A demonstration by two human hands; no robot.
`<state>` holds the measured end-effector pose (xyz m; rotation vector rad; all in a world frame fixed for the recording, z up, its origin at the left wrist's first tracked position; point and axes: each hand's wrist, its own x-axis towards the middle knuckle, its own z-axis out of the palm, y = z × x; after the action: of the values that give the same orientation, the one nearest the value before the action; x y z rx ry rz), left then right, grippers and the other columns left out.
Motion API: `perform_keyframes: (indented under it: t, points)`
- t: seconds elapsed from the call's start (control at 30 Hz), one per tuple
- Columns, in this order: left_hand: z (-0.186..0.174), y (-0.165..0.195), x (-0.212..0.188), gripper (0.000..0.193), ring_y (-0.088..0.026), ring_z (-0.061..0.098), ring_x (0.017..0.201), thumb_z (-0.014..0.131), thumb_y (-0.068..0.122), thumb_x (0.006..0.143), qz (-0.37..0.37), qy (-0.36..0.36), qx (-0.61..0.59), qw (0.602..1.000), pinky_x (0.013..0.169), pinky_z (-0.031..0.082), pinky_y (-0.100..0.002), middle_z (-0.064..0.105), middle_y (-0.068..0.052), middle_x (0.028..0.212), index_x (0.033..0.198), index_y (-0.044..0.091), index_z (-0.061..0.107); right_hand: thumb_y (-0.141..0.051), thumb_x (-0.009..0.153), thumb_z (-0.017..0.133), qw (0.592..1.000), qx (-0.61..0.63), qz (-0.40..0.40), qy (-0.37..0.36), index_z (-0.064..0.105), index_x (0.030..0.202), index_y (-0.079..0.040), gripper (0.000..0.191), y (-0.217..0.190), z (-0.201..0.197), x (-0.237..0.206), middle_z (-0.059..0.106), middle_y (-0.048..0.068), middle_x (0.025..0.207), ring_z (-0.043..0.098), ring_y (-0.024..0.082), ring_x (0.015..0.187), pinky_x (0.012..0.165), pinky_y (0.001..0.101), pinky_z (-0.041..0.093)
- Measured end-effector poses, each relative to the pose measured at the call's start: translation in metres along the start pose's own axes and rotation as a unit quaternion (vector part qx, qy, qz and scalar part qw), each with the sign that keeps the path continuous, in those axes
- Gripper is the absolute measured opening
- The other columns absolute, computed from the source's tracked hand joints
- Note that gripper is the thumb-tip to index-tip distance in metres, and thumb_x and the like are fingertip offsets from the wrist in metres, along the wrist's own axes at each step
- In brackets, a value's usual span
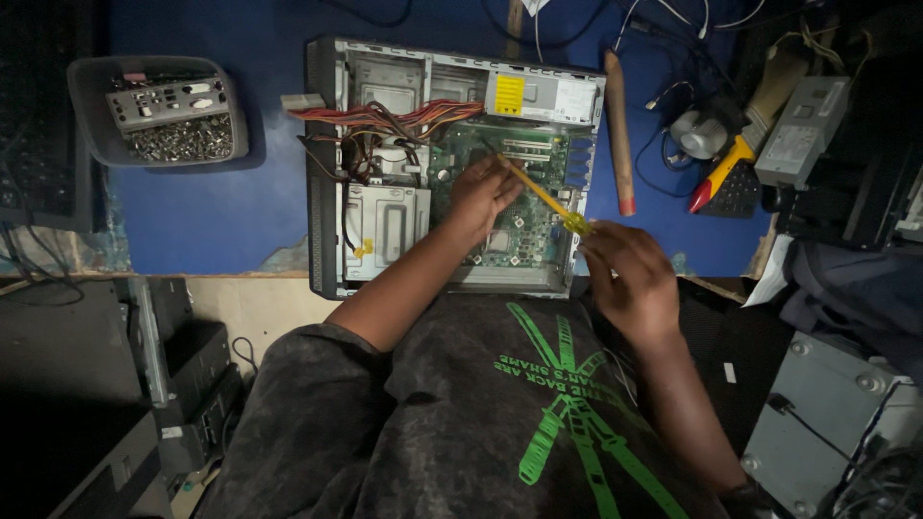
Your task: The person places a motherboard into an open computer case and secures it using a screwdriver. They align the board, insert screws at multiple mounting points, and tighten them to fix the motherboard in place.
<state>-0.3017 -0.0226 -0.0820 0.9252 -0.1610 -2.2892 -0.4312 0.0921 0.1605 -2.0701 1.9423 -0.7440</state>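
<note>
An opened desktop computer case (327, 163) lies flat on a blue table top, its green motherboard (524, 221) exposed. My left hand (484, 190) rests on the motherboard with fingers spread near the screwdriver's tip. My right hand (630, 274) grips the yellow handle of a long screwdriver (546, 197), which slants up-left into the case. A bundle of red, yellow and black cables (385, 120) crosses the case from the silver power supply (543, 96). A metal drive cage (385, 221) sits in the near left part of the case.
A grey tray (87, 115) with screws and a metal port plate stands at far left. A wooden stick (618, 130), a red-and-yellow tool (721, 173), a loose power supply (803, 130) and tangled wires lie at right. Dark computer cases (106, 384) stand low left, a grey case (836, 413) low right.
</note>
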Motion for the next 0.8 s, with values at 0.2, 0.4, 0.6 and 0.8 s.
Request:
perform_keyframes:
  t: [0.2, 0.4, 0.6, 0.8]
  points:
    - [-0.001, 0.003, 0.005, 0.012, -0.022, 0.071, 0.104, 0.064, 0.01, 0.098, 0.022, -0.008, -0.009, 1.0, 0.096, 0.061, -0.039, 0.072, -0.012, 0.11, 0.109, 0.003, 0.065, 0.004, 0.094, 0.075, 1.0, 0.0, -0.015, -0.006, 0.067, 0.108, -0.002, 0.018, -0.004, -0.002, 0.017, 0.073, 0.014, 0.116, 0.073, 0.031, 0.104, 0.09, 0.0395, 0.059]
    - [-0.002, 0.026, 0.005, 0.017, -0.025, 0.072, 0.098, 0.066, 0.01, 0.096, 0.008, 0.034, 0.057, 0.998, 0.091, 0.062, -0.039, 0.069, -0.013, 0.104, 0.11, 0.001, 0.062, -0.013, 0.098, 0.078, 0.999, -0.009, -0.04, -0.019, 0.066, 0.115, -0.001, 0.025, -0.007, -0.011, 0.053, 0.073, 0.015, 0.114, 0.073, 0.032, 0.102, 0.089, 0.0404, 0.059]
    - [0.026, 0.077, -0.026, 0.028, -0.024, 0.07, 0.098, 0.065, 0.016, 0.099, 0.139, -0.014, 0.301, 0.943, 0.082, 0.062, -0.034, 0.068, -0.01, 0.113, 0.124, 0.007, 0.057, -0.046, 0.097, 0.081, 0.981, -0.186, -0.031, -0.037, 0.07, 0.094, -0.007, 0.04, 0.005, -0.006, 0.102, 0.074, 0.017, 0.094, 0.072, 0.029, 0.066, 0.057, 0.0409, 0.055]
    - [0.092, 0.119, -0.073, 0.048, -0.028, 0.069, 0.109, 0.077, 0.018, 0.09, 0.434, -0.119, 0.596, 0.665, 0.085, 0.059, -0.037, 0.065, -0.015, 0.122, 0.131, 0.004, 0.055, -0.064, 0.093, 0.079, 0.946, -0.313, -0.051, 0.073, 0.069, 0.065, -0.017, 0.056, 0.009, 0.009, 0.145, 0.065, 0.008, 0.056, 0.064, 0.026, 0.046, 0.04, 0.0378, 0.046]
